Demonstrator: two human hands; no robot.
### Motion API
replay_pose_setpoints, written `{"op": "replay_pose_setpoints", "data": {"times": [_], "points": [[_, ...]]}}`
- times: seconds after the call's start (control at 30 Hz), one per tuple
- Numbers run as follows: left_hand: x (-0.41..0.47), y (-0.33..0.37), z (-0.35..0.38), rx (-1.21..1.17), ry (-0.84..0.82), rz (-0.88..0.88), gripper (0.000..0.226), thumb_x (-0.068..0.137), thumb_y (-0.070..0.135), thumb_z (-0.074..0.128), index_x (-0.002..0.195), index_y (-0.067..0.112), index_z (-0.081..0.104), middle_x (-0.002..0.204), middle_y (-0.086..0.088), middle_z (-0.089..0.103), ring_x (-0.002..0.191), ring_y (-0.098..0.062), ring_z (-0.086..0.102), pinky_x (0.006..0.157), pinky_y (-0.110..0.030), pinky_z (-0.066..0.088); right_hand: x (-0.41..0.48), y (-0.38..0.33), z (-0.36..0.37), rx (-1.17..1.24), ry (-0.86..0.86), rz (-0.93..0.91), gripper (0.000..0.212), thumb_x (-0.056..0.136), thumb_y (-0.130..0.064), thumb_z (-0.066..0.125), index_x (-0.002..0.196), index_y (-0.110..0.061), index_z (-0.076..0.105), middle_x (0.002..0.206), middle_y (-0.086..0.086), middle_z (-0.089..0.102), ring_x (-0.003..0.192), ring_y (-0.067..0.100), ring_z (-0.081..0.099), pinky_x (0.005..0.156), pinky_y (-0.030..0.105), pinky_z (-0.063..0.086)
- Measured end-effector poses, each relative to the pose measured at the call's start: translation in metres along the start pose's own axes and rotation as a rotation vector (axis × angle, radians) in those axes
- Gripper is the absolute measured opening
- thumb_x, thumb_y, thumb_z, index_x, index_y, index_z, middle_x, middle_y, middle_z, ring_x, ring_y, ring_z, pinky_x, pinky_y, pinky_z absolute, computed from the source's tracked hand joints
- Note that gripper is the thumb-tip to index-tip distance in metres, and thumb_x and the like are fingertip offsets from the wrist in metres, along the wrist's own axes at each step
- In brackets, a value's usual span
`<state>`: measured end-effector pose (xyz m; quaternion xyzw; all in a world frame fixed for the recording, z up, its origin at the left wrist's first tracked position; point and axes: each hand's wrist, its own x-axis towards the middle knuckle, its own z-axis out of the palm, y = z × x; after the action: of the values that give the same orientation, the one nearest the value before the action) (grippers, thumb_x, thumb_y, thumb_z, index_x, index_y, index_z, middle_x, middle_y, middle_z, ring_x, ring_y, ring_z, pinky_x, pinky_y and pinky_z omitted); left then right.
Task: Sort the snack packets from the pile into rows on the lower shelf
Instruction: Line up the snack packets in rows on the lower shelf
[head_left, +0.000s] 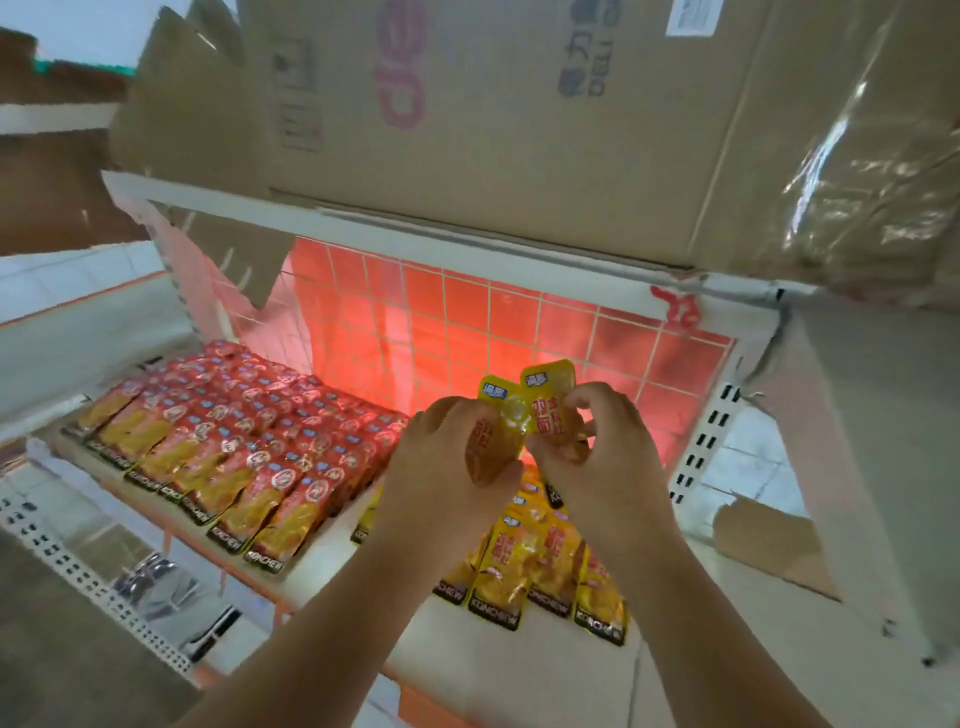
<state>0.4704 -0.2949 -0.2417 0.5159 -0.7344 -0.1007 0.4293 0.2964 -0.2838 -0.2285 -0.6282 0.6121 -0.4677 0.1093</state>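
Observation:
My left hand (447, 457) grips a yellow snack packet (496, 415) upright above the lower shelf (519, 670). My right hand (597, 447) pinches a second yellow packet (548, 395) right beside it; the two packets overlap. Under my hands lies a pile of yellow packets (540, 566) on the shelf, partly hidden by my wrists. Red packets (234, 457) fill the left part of the shelf in several tidy overlapping rows.
A big cardboard box (493, 114) sits on the upper shelf (467, 249) just above my hands. Behind the packets is a red-lit wire grid back panel (415, 322). A perforated white upright (706, 441) closes the right side, with torn cardboard (769, 540) beyond it.

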Motion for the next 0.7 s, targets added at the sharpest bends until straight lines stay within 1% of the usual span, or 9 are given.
{"op": "replay_pose_setpoints", "data": {"times": [0.07,0.17,0.23,0.3,0.37,0.4,0.47,0.6,0.7], "points": [[0.002,-0.008,0.019,-0.048,-0.073,0.029,0.041,0.074,0.051,0.066,0.109,0.031,0.064,0.107,0.013,0.061,0.096,-0.016,0.060,0.080,-0.035,0.052,-0.004,0.012,-0.001,-0.049,0.035,0.076,0.041,0.078,-0.037,0.081,0.109,-0.035,0.055,0.107,-0.017,0.054,0.097,-0.008,0.052,0.070,0.013,0.041],[0.000,-0.018,0.044,-0.123,-0.208,0.025,0.040,0.075,0.055,0.067,0.107,0.032,0.063,0.105,0.014,0.060,0.095,-0.013,0.059,0.081,-0.033,0.052,-0.022,0.027,0.000,-0.127,0.054,0.205,0.041,0.079,-0.042,0.079,0.110,-0.038,0.054,0.106,-0.021,0.052,0.094,-0.002,0.056,0.071,0.019,0.046],[-0.003,-0.026,0.059,-0.169,-0.307,-0.002,0.038,0.076,0.054,0.073,0.105,0.032,0.062,0.102,0.013,0.058,0.091,-0.012,0.060,0.074,-0.029,0.049,-0.039,0.036,0.004,-0.197,0.078,0.302,0.041,0.080,-0.046,0.078,0.112,-0.037,0.055,0.108,-0.020,0.053,0.094,0.003,0.059,0.075,0.028,0.052],[-0.010,-0.031,0.069,-0.167,-0.386,-0.008,0.038,0.076,0.053,0.077,0.102,0.033,0.059,0.098,0.013,0.055,0.086,-0.010,0.058,0.066,-0.021,0.040,-0.057,0.043,0.009,-0.252,0.104,0.398,0.039,0.080,-0.049,0.077,0.111,-0.036,0.055,0.107,-0.018,0.054,0.091,0.007,0.060,0.075,0.033,0.054],[-0.019,-0.038,0.078,-0.190,-0.476,0.004,0.037,0.075,0.052,0.077,0.099,0.035,0.056,0.093,0.013,0.052,0.083,-0.009,0.054,0.061,-0.011,0.033,-0.075,0.051,0.019,-0.305,0.139,0.491,0.036,0.079,-0.048,0.075,0.107,-0.034,0.057,0.102,-0.016,0.055,0.089,0.012,0.061,0.074,0.035,0.053],[-0.023,-0.042,0.081,-0.184,-0.518,0.004,0.036,0.075,0.053,0.076,0.099,0.036,0.055,0.093,0.013,0.051,0.082,-0.009,0.053,0.059,-0.010,0.031,-0.083,0.055,0.025,-0.337,0.145,0.529,0.034,0.080,-0.047,0.075,0.106,-0.032,0.058,0.100,-0.014,0.055,0.090,0.015,0.061,0.072,0.034,0.051],[-0.030,-0.049,0.088,-0.117,-0.571,0.004,0.037,0.076,0.060,0.069,0.100,0.037,0.053,0.096,0.010,0.051,0.087,-0.012,0.052,0.060,-0.014,0.030,-0.097,0.064,0.035,-0.391,0.126,0.585,0.033,0.081,-0.044,0.074,0.107,-0.029,0.059,0.098,-0.009,0.056,0.092,0.021,0.060,0.070,0.032,0.046],[-0.041,-0.059,0.099,0.002,-0.587,0.068,0.051,0.075,0.075,0.042,0.102,0.032,0.053,0.098,0.004,0.049,0.094,-0.021,0.052,0.074,-0.033,0.040,-0.110,0.079,0.050,-0.495,0.066,0.682,0.033,0.083,-0.045,0.069,0.107,-0.027,0.054,0.099,-0.002,0.056,0.092,0.026,0.059,0.073,0.038,0.052],[-0.044,-0.058,0.107,0.098,-0.594,0.091,0.052,0.081,0.074,0.048,0.114,0.033,0.050,0.109,0.000,0.050,0.105,-0.026,0.049,0.084,-0.042,0.049,-0.109,0.087,0.053,-0.518,0.067,0.764,0.033,0.084,-0.047,0.066,0.107,-0.025,0.054,0.099,-0.001,0.054,0.092,0.028,0.058,0.076,0.040,0.053]]}}
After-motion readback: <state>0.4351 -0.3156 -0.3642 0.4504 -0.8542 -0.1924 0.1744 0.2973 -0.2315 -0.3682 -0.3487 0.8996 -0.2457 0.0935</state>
